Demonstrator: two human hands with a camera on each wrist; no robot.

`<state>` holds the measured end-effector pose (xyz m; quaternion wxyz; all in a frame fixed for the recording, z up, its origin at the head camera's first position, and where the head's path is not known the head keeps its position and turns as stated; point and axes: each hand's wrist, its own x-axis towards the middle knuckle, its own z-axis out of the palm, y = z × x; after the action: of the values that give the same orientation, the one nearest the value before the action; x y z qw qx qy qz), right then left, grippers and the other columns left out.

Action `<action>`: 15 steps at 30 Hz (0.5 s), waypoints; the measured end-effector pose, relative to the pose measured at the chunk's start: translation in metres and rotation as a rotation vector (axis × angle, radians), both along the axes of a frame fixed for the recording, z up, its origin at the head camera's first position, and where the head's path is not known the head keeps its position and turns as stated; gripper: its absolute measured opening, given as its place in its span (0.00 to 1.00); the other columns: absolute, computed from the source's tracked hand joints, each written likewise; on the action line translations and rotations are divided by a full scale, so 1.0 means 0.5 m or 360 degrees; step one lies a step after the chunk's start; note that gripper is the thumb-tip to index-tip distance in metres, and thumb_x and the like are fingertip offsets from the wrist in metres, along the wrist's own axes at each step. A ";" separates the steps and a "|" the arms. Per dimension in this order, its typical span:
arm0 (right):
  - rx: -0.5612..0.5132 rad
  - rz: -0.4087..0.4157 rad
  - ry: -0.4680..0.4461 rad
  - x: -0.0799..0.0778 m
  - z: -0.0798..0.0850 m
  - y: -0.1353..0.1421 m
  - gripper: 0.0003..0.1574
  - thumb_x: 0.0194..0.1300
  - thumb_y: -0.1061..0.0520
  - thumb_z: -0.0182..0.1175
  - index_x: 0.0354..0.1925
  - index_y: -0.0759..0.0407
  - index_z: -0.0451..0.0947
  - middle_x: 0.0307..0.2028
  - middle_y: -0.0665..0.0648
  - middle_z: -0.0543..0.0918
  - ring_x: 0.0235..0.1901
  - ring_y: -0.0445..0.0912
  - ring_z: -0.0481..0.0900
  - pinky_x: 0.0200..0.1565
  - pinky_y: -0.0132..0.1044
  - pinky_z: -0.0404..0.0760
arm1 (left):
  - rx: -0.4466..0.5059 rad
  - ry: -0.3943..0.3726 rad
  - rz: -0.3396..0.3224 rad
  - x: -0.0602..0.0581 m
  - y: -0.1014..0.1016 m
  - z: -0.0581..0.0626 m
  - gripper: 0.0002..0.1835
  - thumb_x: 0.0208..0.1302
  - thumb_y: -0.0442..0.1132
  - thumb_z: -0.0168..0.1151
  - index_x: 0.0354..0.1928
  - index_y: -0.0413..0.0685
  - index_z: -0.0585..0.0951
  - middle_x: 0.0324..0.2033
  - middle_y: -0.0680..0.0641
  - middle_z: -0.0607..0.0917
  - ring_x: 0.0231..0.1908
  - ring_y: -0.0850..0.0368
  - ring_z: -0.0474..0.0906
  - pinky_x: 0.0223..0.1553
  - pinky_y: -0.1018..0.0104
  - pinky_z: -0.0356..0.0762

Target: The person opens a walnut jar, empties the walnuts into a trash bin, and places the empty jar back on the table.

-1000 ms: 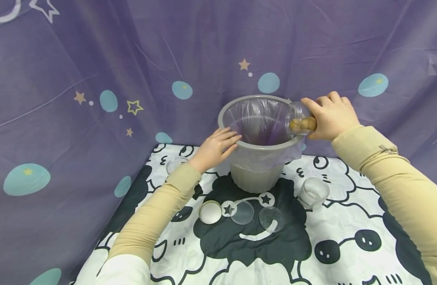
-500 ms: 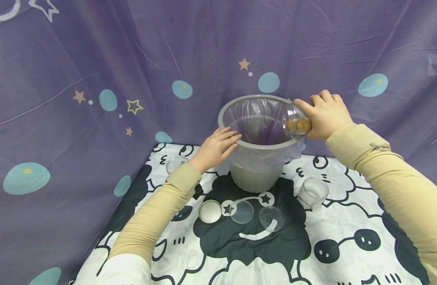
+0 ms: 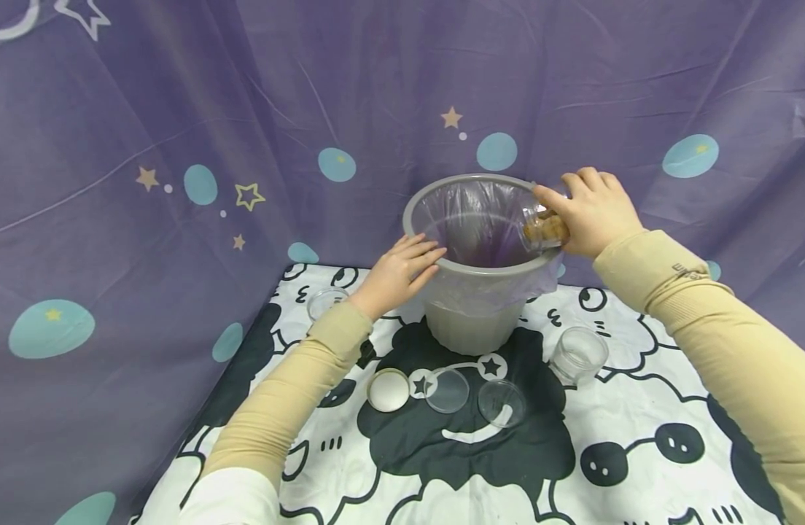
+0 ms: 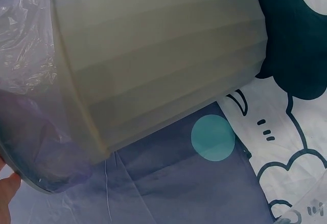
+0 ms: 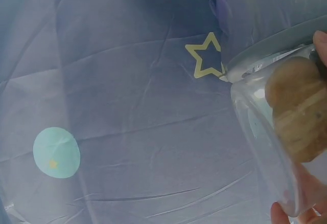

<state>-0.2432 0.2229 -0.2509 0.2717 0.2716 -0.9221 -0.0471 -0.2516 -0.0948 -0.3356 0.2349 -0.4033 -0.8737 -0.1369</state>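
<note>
A grey trash can (image 3: 471, 328) lined with a thin purple-tinted bag stands at the back of the cloth. My left hand (image 3: 397, 273) rests on the left of its rim, fingers straight. Its fingertips (image 4: 9, 185) show at the rim in the left wrist view. My right hand (image 3: 598, 213) grips a clear jar (image 5: 265, 147), tipped with its mouth toward the can, over the right side of the rim. Several brown lumpy pieces (image 5: 299, 109) lie inside the jar. The palm side of my right hand is hidden behind the jar.
Another clear jar (image 3: 578, 350) stands on the cloth at right. In front of the can lie a white lid (image 3: 387, 391) and two clear round lids, one at centre (image 3: 446, 391), one right (image 3: 501, 403). A clear round container (image 3: 327, 299) is behind my left forearm.
My right hand has moved left with the jar, bringing its mouth further over the trash can's rim. The brown pieces are still inside the jar. My left hand has stayed on the rim.
</note>
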 end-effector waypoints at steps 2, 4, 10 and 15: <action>-0.0001 0.0006 0.0008 0.000 0.000 0.000 0.57 0.25 0.61 0.76 0.60 0.51 0.67 0.48 0.75 0.74 0.49 0.68 0.69 0.49 0.63 0.68 | 0.0005 0.0006 0.0000 0.000 0.000 0.000 0.19 0.70 0.44 0.54 0.60 0.47 0.77 0.57 0.42 0.79 0.64 0.44 0.67 0.68 0.48 0.58; 0.0001 0.0012 0.0019 0.001 0.000 -0.001 0.57 0.26 0.61 0.76 0.60 0.52 0.67 0.48 0.75 0.74 0.49 0.68 0.69 0.49 0.62 0.68 | 0.0012 0.0015 -0.0003 0.000 -0.001 0.000 0.19 0.69 0.43 0.54 0.60 0.47 0.77 0.57 0.42 0.79 0.64 0.44 0.67 0.68 0.47 0.59; 0.0016 0.0058 0.0067 -0.002 -0.006 -0.002 0.55 0.26 0.62 0.76 0.59 0.52 0.68 0.49 0.74 0.74 0.50 0.67 0.69 0.51 0.62 0.68 | 0.0026 0.0021 -0.0014 0.000 -0.002 -0.002 0.19 0.69 0.43 0.54 0.59 0.47 0.77 0.56 0.42 0.79 0.64 0.44 0.67 0.67 0.47 0.59; 0.0017 0.0084 0.0108 -0.003 -0.011 -0.003 0.56 0.24 0.66 0.76 0.58 0.52 0.68 0.49 0.74 0.73 0.50 0.67 0.68 0.53 0.61 0.68 | 0.0026 0.0033 -0.0009 0.000 -0.004 -0.005 0.19 0.69 0.43 0.54 0.60 0.48 0.77 0.57 0.43 0.79 0.64 0.45 0.67 0.68 0.48 0.58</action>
<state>-0.2448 0.2214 -0.2564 0.3024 0.2956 -0.9046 -0.0540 -0.2516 -0.0968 -0.3382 0.2468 -0.4053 -0.8690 -0.1406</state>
